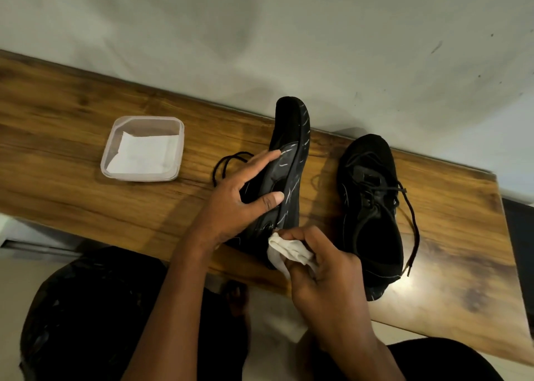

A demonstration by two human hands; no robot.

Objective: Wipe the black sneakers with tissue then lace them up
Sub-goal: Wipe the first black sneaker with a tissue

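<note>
While left hand (pixel 231 207) steadies tilted sneaker (pixel 289 155), crumpled tissue (pixel 286 250) touches heel.

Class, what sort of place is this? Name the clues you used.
Probably a room at home: a wooden table against a plain white wall, with a plastic tub of tissues and black sneakers on it.

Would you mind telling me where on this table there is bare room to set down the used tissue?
Bare wood lies left of the plastic container, and at the table's right end beyond the laced sneaker. It is crowded between the container and held sneaker, where a loose lace lies.
</note>
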